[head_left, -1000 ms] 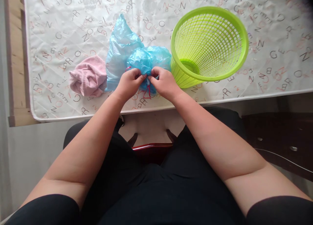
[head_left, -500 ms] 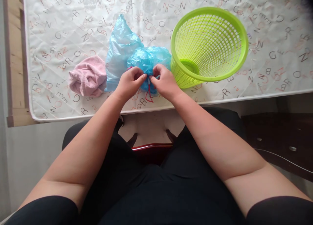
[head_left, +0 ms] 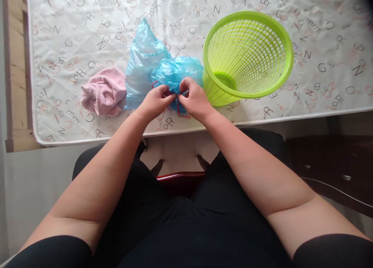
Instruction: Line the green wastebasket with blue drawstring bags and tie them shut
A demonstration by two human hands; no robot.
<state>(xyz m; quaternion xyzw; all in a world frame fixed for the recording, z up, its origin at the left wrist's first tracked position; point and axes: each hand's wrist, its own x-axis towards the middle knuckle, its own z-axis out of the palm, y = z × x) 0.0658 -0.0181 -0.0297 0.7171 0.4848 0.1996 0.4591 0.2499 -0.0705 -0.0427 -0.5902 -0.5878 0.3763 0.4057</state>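
Observation:
My left hand (head_left: 159,100) and my right hand (head_left: 192,97) meet fingertip to fingertip at the gathered neck of a blue plastic bag (head_left: 177,69). Both are closed in a pinch there, thumbs against forefingers; exactly which fold or string lies between the tips is hidden. A thin red string (head_left: 183,115) hangs from the neck below my fingers, and another bit of red shows by my left knuckles. Behind and left of the bunched bag lies a paler blue plastic bag part (head_left: 145,54), spread flatter with a peaked top; whether the two are joined I cannot tell.
A lime-green mesh wastebasket (head_left: 247,93) leans tilted on the right, close to my right hand. A crumpled pink cloth (head_left: 105,91) lies at left. All rest on a letter-printed white mattress (head_left: 72,34), its near edge (head_left: 163,133) before my lap.
My fingers have come slightly lower at the bag's neck, still pinching. The red string, which hung as a loop, now lies further right and is partly hidden by my right hand.

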